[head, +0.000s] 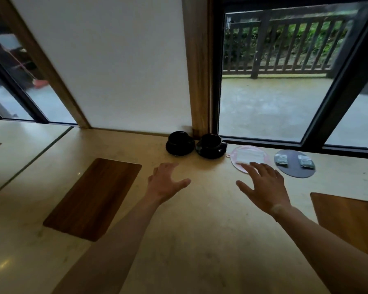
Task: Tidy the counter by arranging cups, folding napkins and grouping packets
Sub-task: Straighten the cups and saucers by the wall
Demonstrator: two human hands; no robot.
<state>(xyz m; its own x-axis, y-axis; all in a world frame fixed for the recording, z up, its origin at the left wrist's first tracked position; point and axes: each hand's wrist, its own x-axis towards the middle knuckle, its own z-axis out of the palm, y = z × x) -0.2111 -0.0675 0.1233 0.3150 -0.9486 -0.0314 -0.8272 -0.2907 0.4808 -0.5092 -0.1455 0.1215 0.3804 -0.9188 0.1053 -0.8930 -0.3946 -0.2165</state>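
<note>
A pale stone worktop (196, 219) runs beneath a window; along its far edge, from left to right, stand two black cups on saucers, the left cup (180, 143) and the right cup (211, 145) side by side and nearly touching; to their right lies a round pink mat (234, 159) bearing a folded white napkin (250, 156), its long axis running left to right; further right, a round grey mat (293, 169) carries two small green packets (281, 160) (305, 161), set apart from each other. The left hand (165, 181) reaches forward above the worktop, just short of the cups, fingers spread and relaxed, holding nothing; the right hand (261, 185) reaches forward too, palm down, fingers splayed wide, its fingertips (254, 165) over the near edge of the pink mat, holding nothing; whether they touch it I cannot tell. Dark wooden inlays (92, 198) sit flush in the worktop to either side.
</note>
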